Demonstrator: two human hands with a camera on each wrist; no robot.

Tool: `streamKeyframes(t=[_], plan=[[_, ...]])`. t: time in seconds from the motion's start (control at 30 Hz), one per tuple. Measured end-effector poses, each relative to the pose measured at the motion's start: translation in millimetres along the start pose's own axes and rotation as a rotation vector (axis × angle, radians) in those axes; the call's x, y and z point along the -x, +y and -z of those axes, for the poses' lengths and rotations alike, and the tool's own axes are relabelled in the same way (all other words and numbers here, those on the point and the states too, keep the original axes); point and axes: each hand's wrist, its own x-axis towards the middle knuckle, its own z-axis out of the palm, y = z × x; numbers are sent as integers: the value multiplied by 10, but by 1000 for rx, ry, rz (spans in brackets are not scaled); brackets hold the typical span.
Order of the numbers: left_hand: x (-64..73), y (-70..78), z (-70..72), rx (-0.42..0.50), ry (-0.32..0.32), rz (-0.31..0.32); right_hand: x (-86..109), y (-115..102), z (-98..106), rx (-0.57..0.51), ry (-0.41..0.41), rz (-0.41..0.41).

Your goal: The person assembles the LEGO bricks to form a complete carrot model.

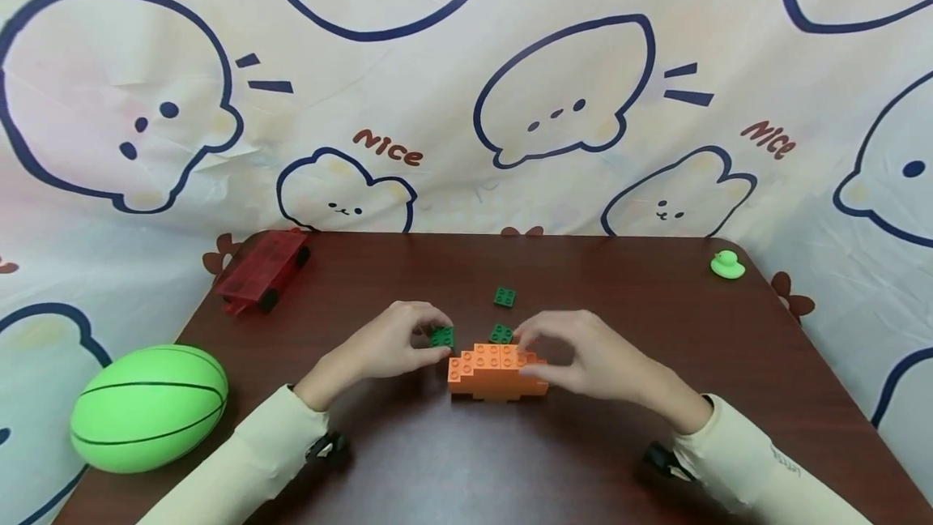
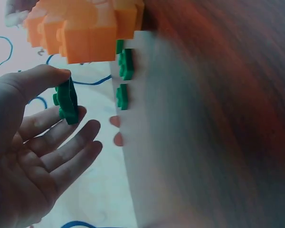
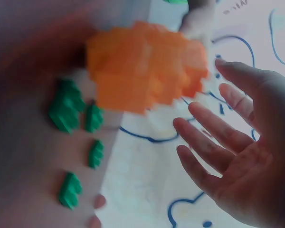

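My left hand (image 1: 399, 339) pinches a green toy building brick (image 2: 67, 100) between thumb and fingers, just off the left end of an orange stepped block build (image 1: 496, 375). That build stands on the table in front of me, studs up. Around its right end my right hand (image 1: 583, 353) hovers with thumb and fingers spread; in the right wrist view the fingertips (image 3: 183, 124) stand apart from the orange bricks. Behind the build lie loose green bricks (image 1: 504, 296). The right wrist view shows several green bricks (image 3: 96, 153), some hidden by my right hand in the head view.
On the brown table (image 1: 619, 282) a red toy cart (image 1: 264, 270) sits at the back left. A light green ball (image 1: 149, 407) with black lines is at the left edge. A small green duck (image 1: 727, 264) stands at the back right. A printed cloth (image 1: 437, 87) hangs behind.
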Motion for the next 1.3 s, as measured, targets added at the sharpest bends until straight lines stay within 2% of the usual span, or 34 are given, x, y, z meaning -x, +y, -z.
streamKeyframes(t=[0.07,0.13,0.27,0.37,0.43,0.53,0.6,0.73,0.83,0.9,1.0,1.1,1.2,1.3], plan=[[19,-21,15,0,1,20,-6,49,85,9,26,-25],[33,-48,29,1,0,44,-10,144,161,52,15,-100],[36,-164,-13,-53,-25,113,-8,465,228,150,-88,-301],[48,-274,-93,-126,-33,161,-22,748,165,147,-149,-387],[56,-308,-140,-170,-20,179,-39,890,99,108,-162,-411],[58,-306,-182,-215,11,186,-79,1013,-13,77,-152,-382],[59,-284,-193,-225,16,197,-100,1038,-67,79,-144,-348],[92,-259,-223,-197,20,202,-109,1002,-116,109,-111,-342],[126,-187,-234,-94,76,135,-97,851,-56,79,-59,-366],[138,-96,-236,14,140,48,-90,682,21,42,-9,-341],[145,93,-239,137,213,-88,-88,380,148,-19,53,-261],[138,280,-268,166,232,-195,-75,130,225,-44,74,-151],[116,410,-306,155,227,-237,-60,-16,232,-41,69,-66],[72,469,-344,149,228,-227,-42,-72,188,-52,61,-15]])
